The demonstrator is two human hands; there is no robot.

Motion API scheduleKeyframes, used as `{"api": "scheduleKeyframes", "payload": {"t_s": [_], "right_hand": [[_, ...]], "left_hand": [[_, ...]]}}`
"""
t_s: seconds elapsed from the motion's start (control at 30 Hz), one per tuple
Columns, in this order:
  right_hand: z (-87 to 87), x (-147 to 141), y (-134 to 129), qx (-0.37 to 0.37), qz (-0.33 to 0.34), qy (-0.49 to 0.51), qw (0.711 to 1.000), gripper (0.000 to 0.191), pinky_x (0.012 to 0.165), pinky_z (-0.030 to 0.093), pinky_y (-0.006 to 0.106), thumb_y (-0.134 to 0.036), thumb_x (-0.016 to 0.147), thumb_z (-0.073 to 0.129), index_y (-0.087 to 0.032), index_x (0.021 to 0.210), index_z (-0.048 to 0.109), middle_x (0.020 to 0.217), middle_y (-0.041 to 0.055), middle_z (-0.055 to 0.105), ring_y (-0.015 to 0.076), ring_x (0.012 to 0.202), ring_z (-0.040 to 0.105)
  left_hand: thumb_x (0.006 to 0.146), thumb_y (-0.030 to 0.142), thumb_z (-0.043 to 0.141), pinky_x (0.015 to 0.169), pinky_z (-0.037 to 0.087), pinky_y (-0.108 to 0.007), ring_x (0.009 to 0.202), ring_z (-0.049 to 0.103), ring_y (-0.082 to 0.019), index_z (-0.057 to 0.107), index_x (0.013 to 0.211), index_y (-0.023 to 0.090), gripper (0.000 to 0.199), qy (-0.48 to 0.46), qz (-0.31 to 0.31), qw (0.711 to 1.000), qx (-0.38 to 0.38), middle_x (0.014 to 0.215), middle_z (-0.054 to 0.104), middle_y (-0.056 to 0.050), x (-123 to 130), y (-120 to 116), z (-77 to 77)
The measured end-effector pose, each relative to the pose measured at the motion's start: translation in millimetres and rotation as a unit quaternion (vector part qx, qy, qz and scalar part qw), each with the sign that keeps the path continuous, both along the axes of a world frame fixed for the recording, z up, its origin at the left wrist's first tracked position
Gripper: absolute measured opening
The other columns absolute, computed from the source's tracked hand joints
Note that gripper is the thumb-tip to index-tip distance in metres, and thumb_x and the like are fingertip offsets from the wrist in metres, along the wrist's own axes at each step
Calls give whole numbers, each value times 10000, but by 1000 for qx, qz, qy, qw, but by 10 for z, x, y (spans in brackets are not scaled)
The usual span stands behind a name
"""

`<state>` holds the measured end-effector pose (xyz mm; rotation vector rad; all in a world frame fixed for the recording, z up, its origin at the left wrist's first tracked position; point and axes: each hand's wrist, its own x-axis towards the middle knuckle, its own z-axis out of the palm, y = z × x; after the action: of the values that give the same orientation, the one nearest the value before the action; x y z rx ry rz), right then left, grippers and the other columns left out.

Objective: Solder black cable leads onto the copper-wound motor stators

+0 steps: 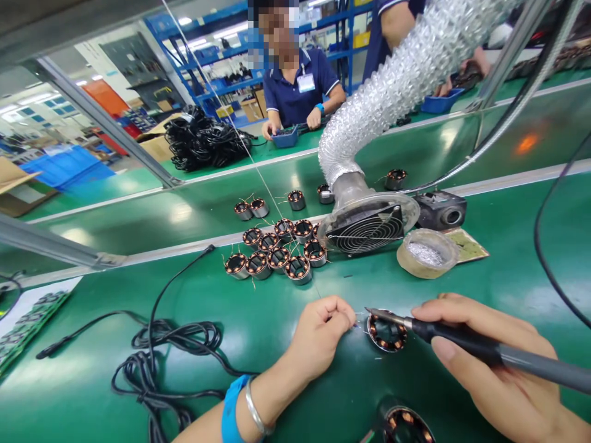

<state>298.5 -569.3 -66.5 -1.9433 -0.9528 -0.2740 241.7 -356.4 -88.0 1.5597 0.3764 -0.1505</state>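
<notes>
My right hand [498,363] grips a soldering iron [466,341] with a black handle. The iron's metal tip lies over the near-left rim of a motor stator [388,332] with copper windings, which sits on the green bench. Just left of that stator, my left hand [321,335] is closed in a pinch on a thin solder wire [265,178] that runs down from above. Fine wire ends stick out between the fingertips and the stator; which of them touch is too small to tell. Another stator [404,424] stands at the bottom edge, partly cut off.
Several stators [277,252] are grouped beyond my left hand. A fan [367,231] on a silver duct [369,104] stands behind, beside a round solder tub [427,253]. Black cable [175,338] lies coiled at left, near circuit boards [34,323]. A co-worker [300,86] sits opposite.
</notes>
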Motion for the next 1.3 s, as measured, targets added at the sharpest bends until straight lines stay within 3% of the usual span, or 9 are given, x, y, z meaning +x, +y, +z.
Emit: {"api": "scheduleKeyframes", "payload": {"t_s": [0.37,0.57,0.8,1.07,1.3], "right_hand": [[-1,-49,68,15,0,16,1000,191,602,510,315,-178,874,539,-277,1023,605,821,15,687,202,702,652],[78,-71,73,-23,38,-12,999,239,530,492,324,-155,857,520,-268,1063,561,804,33,687,217,701,664],[59,-153,98,-9,70,-46,996,298,508,462,326,-94,816,525,-208,1090,557,709,30,616,165,545,552],[157,-145,112,34,52,-65,996,260,487,450,303,-52,787,507,-165,996,612,696,22,620,154,541,571],[106,-132,104,35,49,-66,996,224,524,471,300,-65,811,516,-157,991,610,676,27,605,151,582,579]], "left_hand": [[671,309,524,563,288,-248,590,377,-126,557,627,176,144,6,-3,1000,3,588,473,20,6,-10,-9],[680,325,528,563,288,-249,585,368,-124,551,626,175,161,7,-9,1000,6,583,463,23,10,-17,28],[691,315,523,560,277,-248,578,355,-120,545,623,175,157,1,-16,1000,2,575,450,28,12,-16,4],[694,305,518,561,289,-244,583,370,-120,550,630,172,150,-2,-16,1000,4,584,467,25,6,-23,10],[699,307,520,556,281,-247,576,360,-119,550,631,172,154,-3,-14,1000,4,574,455,28,7,-17,9]]}}
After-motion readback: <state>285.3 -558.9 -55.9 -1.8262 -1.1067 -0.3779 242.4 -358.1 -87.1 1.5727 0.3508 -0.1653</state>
